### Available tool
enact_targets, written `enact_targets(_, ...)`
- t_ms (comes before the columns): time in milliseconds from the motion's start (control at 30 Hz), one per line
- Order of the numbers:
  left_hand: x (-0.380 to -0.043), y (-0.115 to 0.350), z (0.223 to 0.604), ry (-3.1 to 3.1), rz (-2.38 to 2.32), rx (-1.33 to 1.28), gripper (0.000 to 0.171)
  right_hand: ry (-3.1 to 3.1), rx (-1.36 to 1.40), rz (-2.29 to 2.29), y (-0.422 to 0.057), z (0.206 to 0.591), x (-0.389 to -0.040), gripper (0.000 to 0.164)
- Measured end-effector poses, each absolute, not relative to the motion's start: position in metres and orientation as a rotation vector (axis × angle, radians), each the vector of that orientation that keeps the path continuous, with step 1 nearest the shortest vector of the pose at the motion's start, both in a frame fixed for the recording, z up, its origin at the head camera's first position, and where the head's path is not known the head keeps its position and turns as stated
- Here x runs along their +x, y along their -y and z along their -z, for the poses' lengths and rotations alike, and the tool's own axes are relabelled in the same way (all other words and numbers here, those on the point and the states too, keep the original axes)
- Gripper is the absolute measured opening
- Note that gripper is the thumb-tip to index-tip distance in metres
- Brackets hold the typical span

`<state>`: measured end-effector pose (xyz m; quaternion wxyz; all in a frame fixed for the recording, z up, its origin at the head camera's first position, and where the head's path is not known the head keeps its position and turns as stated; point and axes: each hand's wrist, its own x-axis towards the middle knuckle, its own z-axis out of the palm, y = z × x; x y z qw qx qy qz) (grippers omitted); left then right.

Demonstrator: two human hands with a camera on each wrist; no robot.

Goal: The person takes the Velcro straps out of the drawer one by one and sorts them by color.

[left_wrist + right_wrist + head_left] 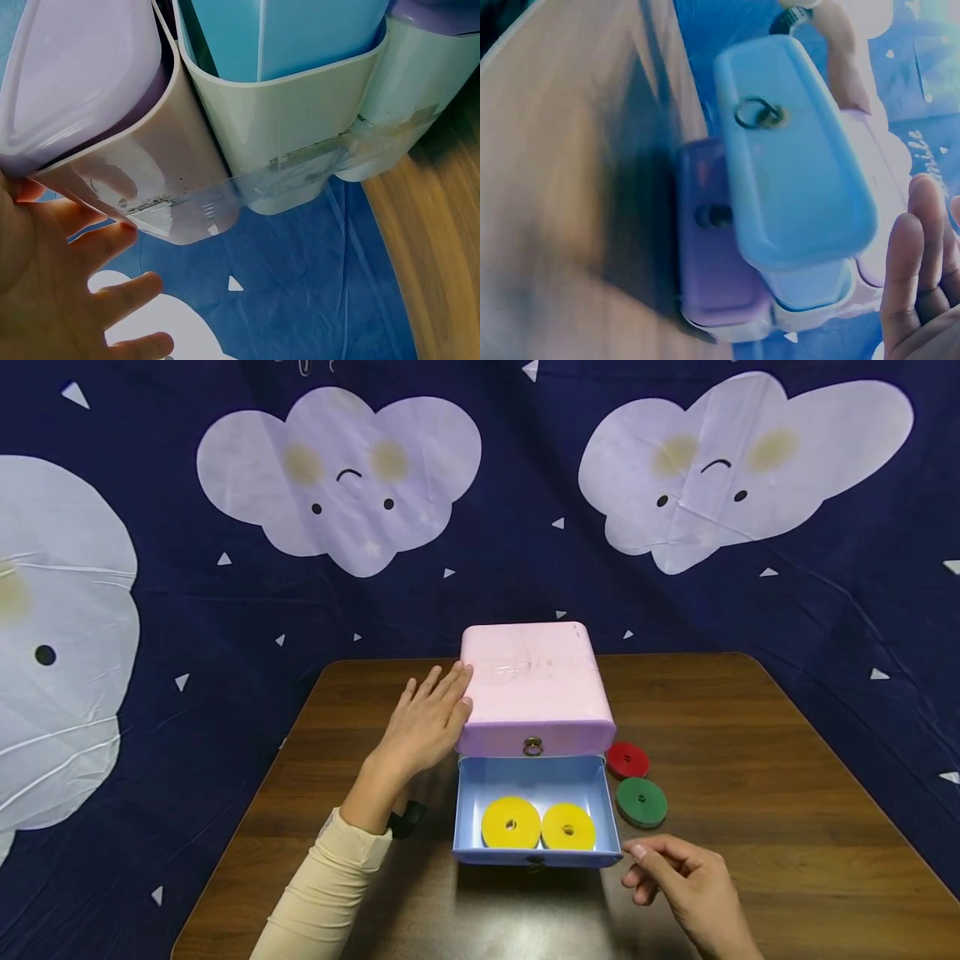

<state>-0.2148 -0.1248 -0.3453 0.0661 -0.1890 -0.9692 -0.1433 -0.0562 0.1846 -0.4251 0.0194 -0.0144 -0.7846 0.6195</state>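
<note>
A small drawer cabinet (528, 672) with a pink top stands on the table, its blue middle drawer (487, 858) pulled out toward the front. Two yellow discs (495, 831) with small centre holes lie side by side in that drawer. My left hand (423, 722) rests on the cabinet's upper left side, fingers straight and spread; in the left wrist view its fingertips lie along the outer wall. Beside the drawer's front right corner is my right hand (693, 877), thumb and index finger close together at the corner. In the right wrist view its fingers (904, 262) extend loosely, holding nothing.
A green disc (652, 806) and a red disc (637, 764) lie on the wooden table (750, 793) just right of the drawer. Below the blue drawer, a purple drawer (720, 277) with a knob is pushed in. Dark blue cloth (525, 527) with clouds hangs behind.
</note>
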Motion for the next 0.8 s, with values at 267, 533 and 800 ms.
enact_targets(267, -0.215, 0.125, 0.346, 2.924, 0.422, -0.569, 0.053, 2.443, 0.126, -1.687, -0.196, 0.408, -0.069, 0.018)
enact_targets(533, -0.215, 0.126, 0.347, 2.924, 0.418, -0.566, 0.053, 2.441, 0.241, -1.541, -0.2, 0.397, -0.079, 0.013)
enact_targets(800, -0.215, 0.126, 0.347, 2.919, 0.437, -0.558, 0.053, 2.489, 0.271, -1.444, -0.198, 0.391, -0.088, 0.015)
